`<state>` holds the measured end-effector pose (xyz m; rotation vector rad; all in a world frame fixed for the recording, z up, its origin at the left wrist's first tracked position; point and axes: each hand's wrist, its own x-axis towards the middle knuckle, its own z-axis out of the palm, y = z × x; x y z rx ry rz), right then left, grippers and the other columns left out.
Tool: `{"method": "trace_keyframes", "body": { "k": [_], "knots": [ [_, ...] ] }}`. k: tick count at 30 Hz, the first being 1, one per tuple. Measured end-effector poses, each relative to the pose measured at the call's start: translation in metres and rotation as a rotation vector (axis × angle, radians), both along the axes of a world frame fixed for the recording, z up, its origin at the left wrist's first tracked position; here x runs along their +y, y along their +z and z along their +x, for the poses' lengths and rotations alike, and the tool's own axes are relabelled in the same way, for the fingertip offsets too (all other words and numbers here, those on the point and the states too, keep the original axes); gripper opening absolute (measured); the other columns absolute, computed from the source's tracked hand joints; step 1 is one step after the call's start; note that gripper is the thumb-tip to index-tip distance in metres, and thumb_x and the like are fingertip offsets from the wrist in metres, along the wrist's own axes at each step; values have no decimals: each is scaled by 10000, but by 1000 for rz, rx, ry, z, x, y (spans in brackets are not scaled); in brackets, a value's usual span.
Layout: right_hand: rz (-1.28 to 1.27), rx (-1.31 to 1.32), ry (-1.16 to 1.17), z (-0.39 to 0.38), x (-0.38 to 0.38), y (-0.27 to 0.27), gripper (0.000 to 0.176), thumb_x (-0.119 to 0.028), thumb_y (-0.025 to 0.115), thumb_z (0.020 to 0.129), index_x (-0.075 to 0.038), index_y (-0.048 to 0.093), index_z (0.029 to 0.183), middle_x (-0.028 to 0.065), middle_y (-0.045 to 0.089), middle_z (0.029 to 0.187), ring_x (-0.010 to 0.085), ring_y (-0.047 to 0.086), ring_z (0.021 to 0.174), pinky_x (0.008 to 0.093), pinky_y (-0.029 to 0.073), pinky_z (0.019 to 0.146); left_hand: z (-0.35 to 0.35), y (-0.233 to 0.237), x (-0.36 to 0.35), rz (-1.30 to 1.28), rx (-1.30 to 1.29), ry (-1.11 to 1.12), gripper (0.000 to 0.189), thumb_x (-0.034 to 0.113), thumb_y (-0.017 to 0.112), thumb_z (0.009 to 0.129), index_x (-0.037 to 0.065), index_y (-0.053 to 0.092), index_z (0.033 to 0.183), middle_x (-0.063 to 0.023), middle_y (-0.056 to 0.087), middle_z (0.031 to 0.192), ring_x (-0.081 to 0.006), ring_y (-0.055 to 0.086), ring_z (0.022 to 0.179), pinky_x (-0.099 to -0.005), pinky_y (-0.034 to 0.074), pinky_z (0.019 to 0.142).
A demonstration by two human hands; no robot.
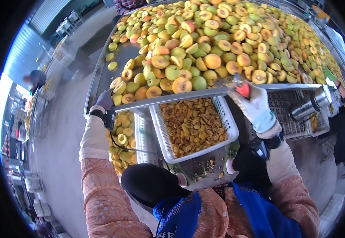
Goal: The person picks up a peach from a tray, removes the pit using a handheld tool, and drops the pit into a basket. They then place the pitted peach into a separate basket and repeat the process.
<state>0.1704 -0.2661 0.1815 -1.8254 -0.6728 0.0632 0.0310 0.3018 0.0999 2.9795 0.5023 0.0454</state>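
Observation:
A heap of halved yellow-green peaches (182, 85), several with pits showing, covers the metal table (172, 97) in front of me. My right hand (256, 105), in a white glove, is closed around a red-handled tool (242, 90) with a short metal tip. That tip is at the table's front rim, close to the nearest halves. At the left front corner, my left hand (104, 100) in a dark glove is at the rim beside some halves; its fingers are blurred and partly hidden.
Below the table edge, a white basket (166, 144) holds brownish pits and scraps. Left of it, more peach halves (124, 137) fill another container. A steel flask (311, 104) and grey crates (277, 107) are at right. Another person (37, 79) stands far left.

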Motion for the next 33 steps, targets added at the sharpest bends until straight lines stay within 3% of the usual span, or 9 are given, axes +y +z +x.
{"method": "trace_keyframes", "body": {
  "k": [3, 9, 14, 17, 20, 24, 27, 30, 33],
  "knots": [
    [-43, 36, -11, -2, 2, 9, 322, -253, 732, 814, 3, 644, 989, 82, 639, 703, 103, 561, 634, 278, 474, 616, 8, -38, 26, -409, -190, -75, 492, -26, 606, 747, 34, 537, 1231, -159, 644, 1082, -305, 603, 1053, -362, 479, 906],
    [-69, -70, -52, 4, 18, -14, 422, -381, 702, 818, -3, 639, 994, 180, 664, 805, 284, 646, 744, 355, 495, 688, 9, 62, -115, -1030, -470, 194, 429, 130, 647, 876, 64, 482, 1267, -89, 649, 920, -114, 583, 475, -225, 404, 371],
    [-94, -8, -19, -7, 33, -38, 584, -539, 591, 858, 21, 594, 1026, 247, 638, 878, 440, 604, 860, 406, 476, 726, 13, 58, -150, -1491, -654, -62, 347, 236, 473, 977, 57, 463, 1274, -121, 646, 1012, -187, 648, 766, -248, 519, 581],
    [37, 200, 121, -34, 37, -36, 516, -479, 596, 887, 10, 602, 1054, 151, 610, 756, 274, 579, 689, 346, 455, 649, -5, 53, -244, -805, -724, -276, 329, 189, 549, 916, 29, 502, 1200, -93, 635, 972, -183, 627, 788, -297, 523, 662],
    [-20, 263, 169, -57, 33, -39, 426, -400, 632, 893, -2, 603, 1043, 68, 547, 674, 111, 459, 635, 286, 425, 594, -19, 58, -331, -2112, -634, 180, 683, 617, 351, 934, 42, 464, 1285, -104, 597, 929, -162, 544, 655, -252, 399, 505],
    [10, 269, 229, -85, 25, -49, 362, -354, 635, 897, -5, 592, 983, 94, 598, 699, 162, 515, 641, 330, 451, 620, -20, 8, -352, -2259, -429, 62, 635, 619, 446, 897, 83, 486, 1235, -100, 628, 891, -188, 609, 724, -278, 462, 527],
    [-111, 330, 208, -95, 16, -47, 359, -355, 640, 889, -7, 588, 960, 148, 625, 729, 238, 597, 652, 351, 470, 625, -15, -14, -380, -628, -832, -106, 624, 583, 476, 906, 69, 443, 1259, -113, 621, 966, -203, 628, 811, -316, 532, 652],
    [-206, 207, 211, -99, 14, -64, 347, -342, 644, 878, -7, 579, 943, 196, 629, 757, 342, 640, 713, 383, 481, 621, -13, 27, -395, -1896, -675, 413, 494, 471, 368, 986, 67, 511, 1232, -76, 620, 1079, -184, 610, 965, -315, 531, 742],
    [-223, 176, 212, -97, 14, -61, 331, -318, 652, 864, -4, 562, 920, 214, 622, 751, 391, 628, 739, 412, 477, 602, -10, 23, -400, -1897, -631, 413, 502, 459, 354, 990, 40, 495, 1228, -82, 614, 1083, -190, 601, 984, -294, 515, 775]
  ]
}}
